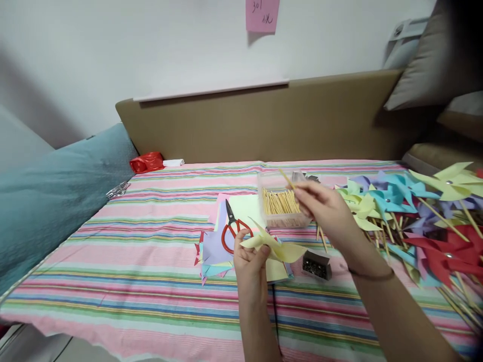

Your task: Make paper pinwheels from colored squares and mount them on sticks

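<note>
In the head view, the left hand [251,256] pinches the yellow pinwheel [281,250] between thumb and fingers, above the papers [215,246], and the right hand [320,201] holds a thin stick [286,177] in closed fingertips at the right side of the box [271,221]. The step in hand seems to be joining these two; the next move probably calls for guiding the stick to the pinwheel's middle, without crushing the blades. The box's wall, the scissors [231,231] and the pin case [329,271] stand near; the pile [388,198] limits the right, while striped cloth [151,301] gives wider room leftward.
</note>
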`<state>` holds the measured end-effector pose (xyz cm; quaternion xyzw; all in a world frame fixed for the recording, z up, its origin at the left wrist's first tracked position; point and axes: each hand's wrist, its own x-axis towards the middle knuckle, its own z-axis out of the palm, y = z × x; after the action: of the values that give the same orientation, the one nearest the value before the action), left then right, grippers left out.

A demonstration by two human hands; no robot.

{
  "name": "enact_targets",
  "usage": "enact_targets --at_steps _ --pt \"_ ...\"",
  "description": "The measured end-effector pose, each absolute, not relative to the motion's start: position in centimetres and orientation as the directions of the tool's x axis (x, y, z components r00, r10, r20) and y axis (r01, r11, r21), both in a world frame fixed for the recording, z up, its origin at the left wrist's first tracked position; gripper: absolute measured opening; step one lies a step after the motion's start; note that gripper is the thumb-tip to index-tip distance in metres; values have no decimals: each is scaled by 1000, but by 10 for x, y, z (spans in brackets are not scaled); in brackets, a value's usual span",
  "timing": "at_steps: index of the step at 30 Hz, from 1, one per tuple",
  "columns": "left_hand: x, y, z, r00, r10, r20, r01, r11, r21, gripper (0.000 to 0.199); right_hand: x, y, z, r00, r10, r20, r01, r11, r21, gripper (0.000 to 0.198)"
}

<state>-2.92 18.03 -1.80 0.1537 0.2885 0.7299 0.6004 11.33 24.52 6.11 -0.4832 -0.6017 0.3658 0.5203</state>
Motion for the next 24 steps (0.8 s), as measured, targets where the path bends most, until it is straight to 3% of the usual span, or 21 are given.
enact_targets --at_steps 6,15,24 --pt "-17 178 -16 -141 988 -65 -801 -75 594 61 118 172 22 -62 997 45 -29 43 -999 22" --pt "-5 172 -22 -53 995 85 -753 -96 651 57 138 162 9 -105 988 115 5 116 -993 13" --pt "2 170 -12 -142 986 91 -736 -167 657 56 146 155 14 -37 969 245 126 248 -961 7"
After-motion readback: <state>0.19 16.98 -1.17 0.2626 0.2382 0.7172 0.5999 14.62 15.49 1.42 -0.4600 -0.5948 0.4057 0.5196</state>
